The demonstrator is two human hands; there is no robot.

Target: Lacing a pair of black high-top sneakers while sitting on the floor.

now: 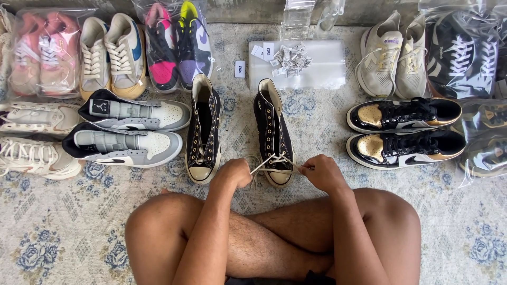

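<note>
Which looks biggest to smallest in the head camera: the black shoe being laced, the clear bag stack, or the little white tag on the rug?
1. Clear bag stack
2. Black shoe, a close second
3. White tag, by far smallest

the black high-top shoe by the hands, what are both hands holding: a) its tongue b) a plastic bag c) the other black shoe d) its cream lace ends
d: the left hand and right hand each pinch an end of the cream lace, crossed over the toe end of the black high-top shoe.
</note>
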